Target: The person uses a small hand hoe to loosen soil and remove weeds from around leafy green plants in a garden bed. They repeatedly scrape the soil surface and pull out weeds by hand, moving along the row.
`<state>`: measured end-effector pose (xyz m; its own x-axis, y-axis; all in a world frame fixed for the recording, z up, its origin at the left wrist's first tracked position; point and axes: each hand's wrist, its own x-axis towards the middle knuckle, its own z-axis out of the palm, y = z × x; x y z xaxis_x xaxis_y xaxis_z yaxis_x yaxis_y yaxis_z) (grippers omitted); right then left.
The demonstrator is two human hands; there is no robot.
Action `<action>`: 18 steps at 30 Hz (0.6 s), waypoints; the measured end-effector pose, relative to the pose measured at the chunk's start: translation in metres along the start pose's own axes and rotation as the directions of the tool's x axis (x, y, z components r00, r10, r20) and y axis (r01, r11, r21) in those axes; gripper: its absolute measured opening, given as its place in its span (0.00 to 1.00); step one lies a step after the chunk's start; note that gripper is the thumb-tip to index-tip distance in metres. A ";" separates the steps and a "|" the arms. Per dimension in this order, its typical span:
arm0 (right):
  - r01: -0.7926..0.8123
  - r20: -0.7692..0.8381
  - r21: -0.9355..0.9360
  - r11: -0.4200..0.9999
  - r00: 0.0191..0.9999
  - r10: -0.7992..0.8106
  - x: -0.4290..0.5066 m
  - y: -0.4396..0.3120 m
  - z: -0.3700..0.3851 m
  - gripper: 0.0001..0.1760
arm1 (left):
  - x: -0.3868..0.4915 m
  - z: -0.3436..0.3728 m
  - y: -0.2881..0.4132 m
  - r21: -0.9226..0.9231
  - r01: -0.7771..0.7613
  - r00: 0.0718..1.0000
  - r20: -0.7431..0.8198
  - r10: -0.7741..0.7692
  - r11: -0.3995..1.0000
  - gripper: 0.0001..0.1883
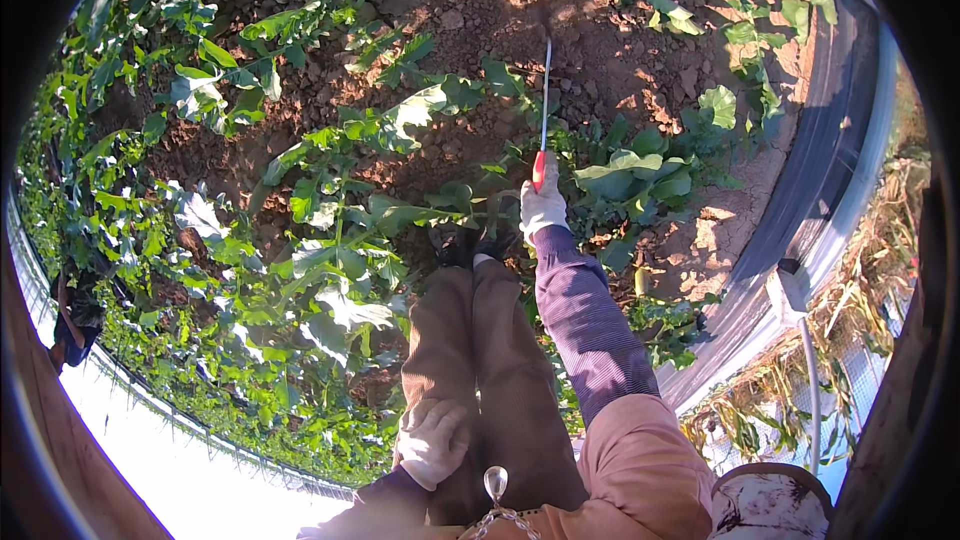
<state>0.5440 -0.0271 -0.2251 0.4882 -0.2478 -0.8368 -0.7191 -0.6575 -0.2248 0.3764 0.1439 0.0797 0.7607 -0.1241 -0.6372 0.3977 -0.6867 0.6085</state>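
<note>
In a white glove, my right hand [544, 204] grips the red handle [539, 170] of a hand tool. Its thin metal shaft [546, 90] points away from me, and the far end meets shaded brown soil [544, 4], where its head is too blurred to make out. My left hand [433, 441], also gloved in white, rests on my left thigh in brown corduroy trousers [442, 345] and holds nothing. Broad-leaved green plants [626, 172] grow right beside the right hand. Other leafy stems [420, 214] cross in front of my shoes [452, 246].
Dense leafy plants [300, 277] fill the left side. Along the right runs a dark plastic sheet wall [836, 112], with dry stalks [847, 292] beyond it. A pale post [812, 382] stands at lower right. A clear drop-shaped pendant on a chain [495, 481] hangs before my lap.
</note>
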 end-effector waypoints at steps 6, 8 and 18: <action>-0.261 0.071 0.765 0.588 0.943 0.326 0.006 0.000 -0.053 0.34 | 0.000 -0.001 0.000 0.043 -0.025 0.999 -0.027 0.026 0.999 0.19; -0.129 -0.103 0.782 0.610 0.938 0.331 0.058 -0.035 -0.088 0.40 | 0.000 -0.001 -0.002 0.050 -0.013 1.000 -0.001 0.013 0.999 0.19; -0.326 0.005 0.527 0.784 0.924 0.382 0.015 -0.011 0.012 0.40 | 0.008 -0.007 0.006 0.100 0.033 0.995 0.092 -0.043 0.994 0.19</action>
<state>0.5535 -0.0146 -0.2409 0.1747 -0.4766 -0.8616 -0.9842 -0.0597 -0.1665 0.3884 0.1436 0.0814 0.6923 -0.1603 -0.7036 0.3693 -0.7590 0.5363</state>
